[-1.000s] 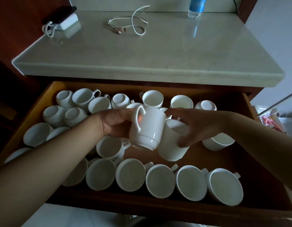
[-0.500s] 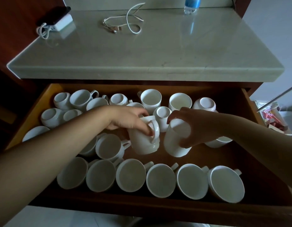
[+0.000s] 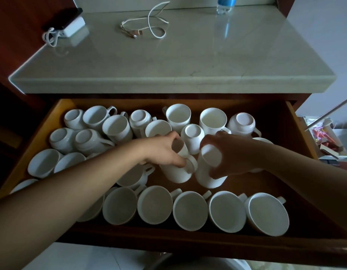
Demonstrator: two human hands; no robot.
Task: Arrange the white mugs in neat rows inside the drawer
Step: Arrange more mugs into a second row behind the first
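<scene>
An open wooden drawer (image 3: 297,121) holds several white mugs. A neat row of upright mugs (image 3: 190,210) runs along its front edge. Behind it, my left hand (image 3: 161,151) grips one white mug (image 3: 175,174) by the rim and handle, low over the drawer floor. Right beside it, my right hand (image 3: 231,154) holds a second white mug (image 3: 205,172) from above, fingers curled round its top. The two mugs almost touch. Jumbled mugs (image 3: 91,141), some upside down, fill the back and left.
A pale stone countertop (image 3: 168,55) overhangs the drawer's back. On it lie a white cable (image 3: 149,28), a charger with a dark phone (image 3: 71,26) and a blue bottle (image 3: 224,4). Bare drawer floor shows at the right (image 3: 266,182). Clutter sits beyond the drawer's right side (image 3: 328,141).
Both hands have lowered their mugs from above the drawer down to the floor behind the front row. The left mug has turned more upright.
</scene>
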